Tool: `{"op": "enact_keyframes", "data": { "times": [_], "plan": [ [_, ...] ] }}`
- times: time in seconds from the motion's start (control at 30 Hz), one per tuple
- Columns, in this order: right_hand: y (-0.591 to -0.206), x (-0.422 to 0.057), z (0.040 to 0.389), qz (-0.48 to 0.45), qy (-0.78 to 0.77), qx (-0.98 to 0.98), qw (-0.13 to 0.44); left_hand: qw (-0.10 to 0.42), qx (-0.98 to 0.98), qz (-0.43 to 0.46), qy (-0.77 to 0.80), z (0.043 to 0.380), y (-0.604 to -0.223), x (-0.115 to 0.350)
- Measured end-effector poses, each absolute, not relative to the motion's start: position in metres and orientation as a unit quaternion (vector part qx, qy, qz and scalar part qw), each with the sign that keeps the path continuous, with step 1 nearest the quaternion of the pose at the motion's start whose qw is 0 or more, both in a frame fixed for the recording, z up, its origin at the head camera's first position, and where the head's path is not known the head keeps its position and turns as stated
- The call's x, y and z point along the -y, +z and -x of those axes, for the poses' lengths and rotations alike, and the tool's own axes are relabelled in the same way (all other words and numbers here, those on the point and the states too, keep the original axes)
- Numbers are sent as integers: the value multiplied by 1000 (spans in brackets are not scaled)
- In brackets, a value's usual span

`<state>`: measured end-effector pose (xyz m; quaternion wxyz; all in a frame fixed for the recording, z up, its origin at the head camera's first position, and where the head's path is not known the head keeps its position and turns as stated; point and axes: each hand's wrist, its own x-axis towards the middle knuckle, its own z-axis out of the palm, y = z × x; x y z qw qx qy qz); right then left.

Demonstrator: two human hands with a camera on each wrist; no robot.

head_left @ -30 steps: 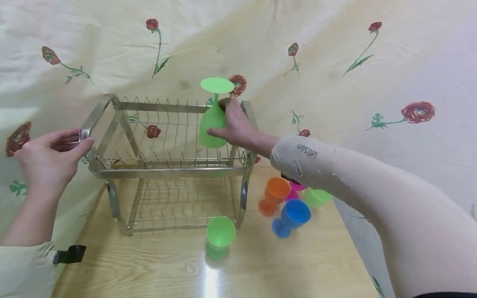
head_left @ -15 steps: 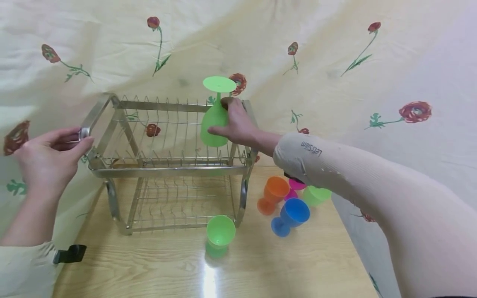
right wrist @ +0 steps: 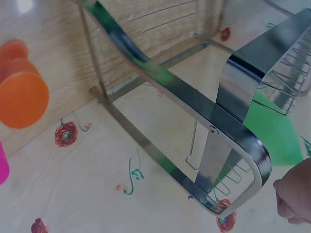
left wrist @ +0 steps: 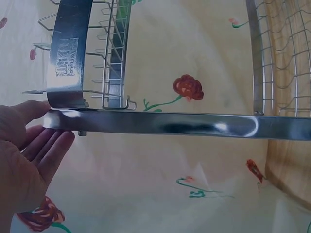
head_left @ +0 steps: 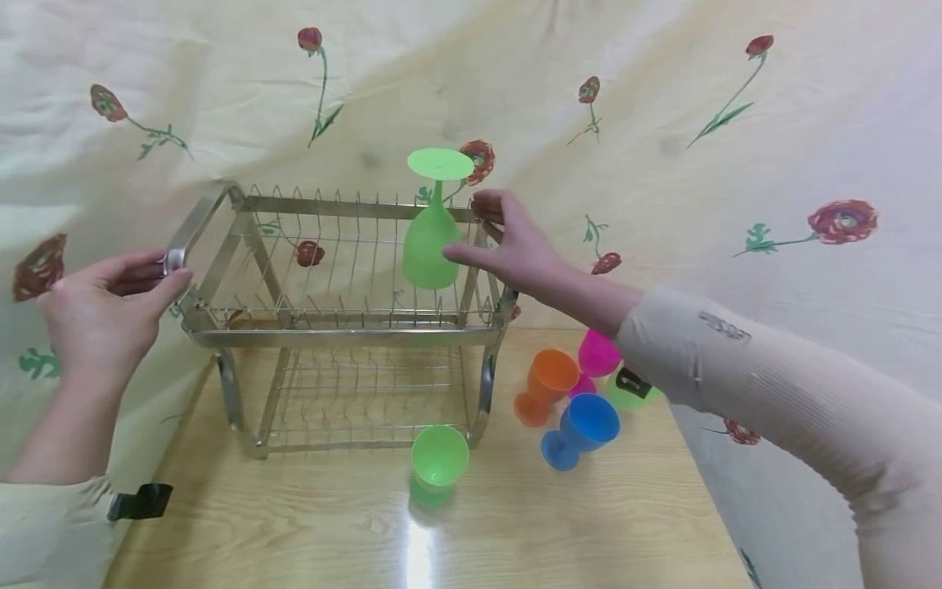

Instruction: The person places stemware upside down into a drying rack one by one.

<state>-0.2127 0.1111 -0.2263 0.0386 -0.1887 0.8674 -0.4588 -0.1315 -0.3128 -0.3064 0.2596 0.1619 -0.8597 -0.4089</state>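
Observation:
My left hand (head_left: pixel 106 311) grips the left end of the metal dish rack (head_left: pixel 338 337), thumb and fingers about its frame corner. The left wrist view shows the same hand (left wrist: pixel 34 150) holding that rack's frame (left wrist: pixel 160 122). A green plastic goblet (head_left: pixel 430 249) stands upside down on the upper tier, its round foot on top. Just right of it is my right hand (head_left: pixel 522 245), fingers spread and thumb tip near the bowl; whether the thumb touches is unclear. In the right wrist view, the hand (right wrist: pixel 295 194) is only partly visible beside the green goblet (right wrist: pixel 274 131).
Another green goblet (head_left: pixel 440 458) stands upright before the rack. To the right on the wooden table (head_left: pixel 331 523) are an orange goblet (head_left: pixel 553 373), a blue goblet (head_left: pixel 590 420), a pink goblet (head_left: pixel 598 353) and a light-green one (head_left: pixel 633 396), partly hidden by the right sleeve. Flowered cloth hangs behind.
My right hand has let go of the upside-down green goblet and drawn back to the right. The goblet stays on the upper tier. My left hand keeps its grip on the rack.

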Motion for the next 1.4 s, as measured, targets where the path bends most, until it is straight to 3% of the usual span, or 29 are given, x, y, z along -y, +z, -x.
{"op": "enact_keyframes", "data": {
  "times": [0.13, 0.43, 0.63, 0.87, 1.03, 1.4],
  "plan": [
    [-227, -129, 201, 200, -481, -853, 40, 257, 858, -173, -410, 131, -305, 312],
    [-240, -183, 171, 193, -526, -828, -2, 310, 838, -125, -430, 102, -297, 300],
    [-259, -220, 151, 148, -583, -799, -2, 279, 830, -81, -476, 67, -293, 281],
    [-300, -249, 138, 109, -568, -815, 36, 308, 835, 127, -438, 42, -326, 261],
    [-327, -255, 128, 89, -538, -836, 63, 232, 890, 144, -366, 37, -354, 244],
    [-386, -258, 108, 97, -526, -841, 82, -6, 909, 194, -369, 63, -409, 202]
  ]
}}
